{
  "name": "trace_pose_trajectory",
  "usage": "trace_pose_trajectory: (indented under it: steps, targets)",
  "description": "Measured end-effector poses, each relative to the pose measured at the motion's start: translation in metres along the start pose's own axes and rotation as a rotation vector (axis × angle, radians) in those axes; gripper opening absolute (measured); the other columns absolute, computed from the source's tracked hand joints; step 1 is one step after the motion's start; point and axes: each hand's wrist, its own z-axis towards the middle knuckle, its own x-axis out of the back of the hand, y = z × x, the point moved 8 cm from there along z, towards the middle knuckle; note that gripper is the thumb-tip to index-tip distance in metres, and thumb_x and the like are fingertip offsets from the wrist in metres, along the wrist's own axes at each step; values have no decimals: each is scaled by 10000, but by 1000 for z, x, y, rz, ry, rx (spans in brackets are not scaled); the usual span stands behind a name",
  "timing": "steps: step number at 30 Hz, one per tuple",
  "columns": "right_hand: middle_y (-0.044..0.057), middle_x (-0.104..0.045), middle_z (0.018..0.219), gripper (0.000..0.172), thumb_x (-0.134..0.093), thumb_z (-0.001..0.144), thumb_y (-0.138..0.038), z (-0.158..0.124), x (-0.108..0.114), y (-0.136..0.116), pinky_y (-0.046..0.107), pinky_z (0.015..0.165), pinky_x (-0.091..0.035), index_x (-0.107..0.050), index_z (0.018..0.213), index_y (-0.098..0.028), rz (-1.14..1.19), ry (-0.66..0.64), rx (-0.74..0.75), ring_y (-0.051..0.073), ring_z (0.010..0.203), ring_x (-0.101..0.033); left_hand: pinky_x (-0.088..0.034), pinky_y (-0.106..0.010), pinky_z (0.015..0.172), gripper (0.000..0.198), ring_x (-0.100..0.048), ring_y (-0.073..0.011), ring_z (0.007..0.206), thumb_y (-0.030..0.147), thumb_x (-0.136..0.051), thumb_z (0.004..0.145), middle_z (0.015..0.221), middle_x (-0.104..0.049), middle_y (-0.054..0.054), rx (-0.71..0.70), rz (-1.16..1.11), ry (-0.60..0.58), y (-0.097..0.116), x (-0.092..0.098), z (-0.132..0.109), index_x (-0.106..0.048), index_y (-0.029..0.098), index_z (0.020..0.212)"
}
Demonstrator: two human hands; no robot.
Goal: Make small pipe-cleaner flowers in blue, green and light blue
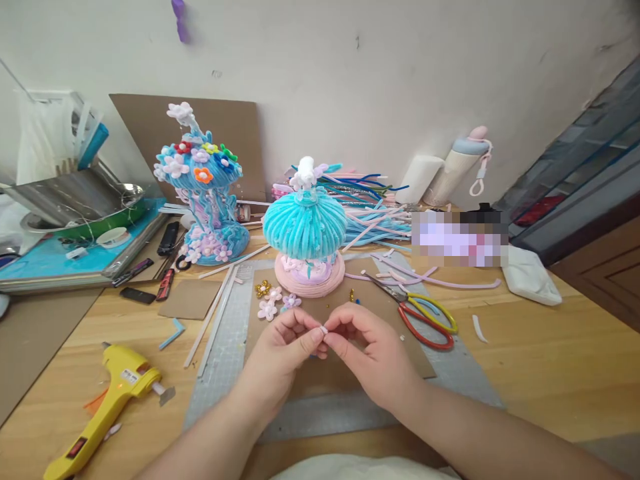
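Note:
My left hand [286, 348] and my right hand [371, 347] meet over a brown cardboard sheet [410, 353]. Fingers of both are pinched on a tiny pale piece [324, 329], mostly hidden, its kind unclear. Just beyond them stands a turquoise fuzzy-stem dome [304, 223] on a pink and lilac coiled base [311, 283], topped with a white flower. Left of that base lie several small fuzzy flowers, among them a gold flower [263, 288] and a pale pink flower [267, 309]. Scissors [425, 313] with red and yellow handles rest right of my right hand.
A yellow glue gun [117, 393] lies at the left front. A taller blue flowered model [200, 173] stands at the back left, near a metal pot [75, 200]. Loose fuzzy stems [375, 227] are heaped behind the dome. A bottle [457, 167] leans against the wall.

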Motion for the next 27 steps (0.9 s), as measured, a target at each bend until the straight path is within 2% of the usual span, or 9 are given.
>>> trace_pose_trajectory:
  steps: [6, 12, 21, 27]
  targets:
    - [4, -572, 751, 59, -575, 829, -238, 3, 2, 11, 246, 614, -468, -596, 784, -207, 31, -25, -34, 137, 702, -562, -448, -201, 653, 123, -567, -82, 643, 239, -689, 743, 684, -625, 3, 68, -82, -32, -11, 3, -1, -613, 142, 750]
    - [-1, -560, 771, 34, -573, 824, -202, 4, 3, 10, 237, 603, -447, -584, 793, -213, 14, -43, -12, 128, 694, -541, -456, -200, 633, 139, -560, -80, 633, 207, -725, 704, 693, -606, 18, 114, -67, -32, -13, 4, -4, -614, 154, 768]
    - [5, -544, 780, 46, -561, 839, -219, 1, 2, 10, 240, 611, -430, -553, 795, -207, -65, -58, 16, 126, 691, -520, -459, -231, 634, 161, -565, -106, 628, 228, -731, 685, 690, -630, -12, 70, 39, -6, -9, 7, -4, -650, 139, 791]
    - [10, -553, 806, 46, -570, 840, -246, -1, -5, 11, 240, 600, -430, -555, 851, -204, 8, -108, -11, 125, 690, -530, -432, -198, 641, 112, -542, -86, 633, 180, -720, 682, 675, -614, 14, -15, 45, 26, -2, 6, -4, -614, 146, 688]
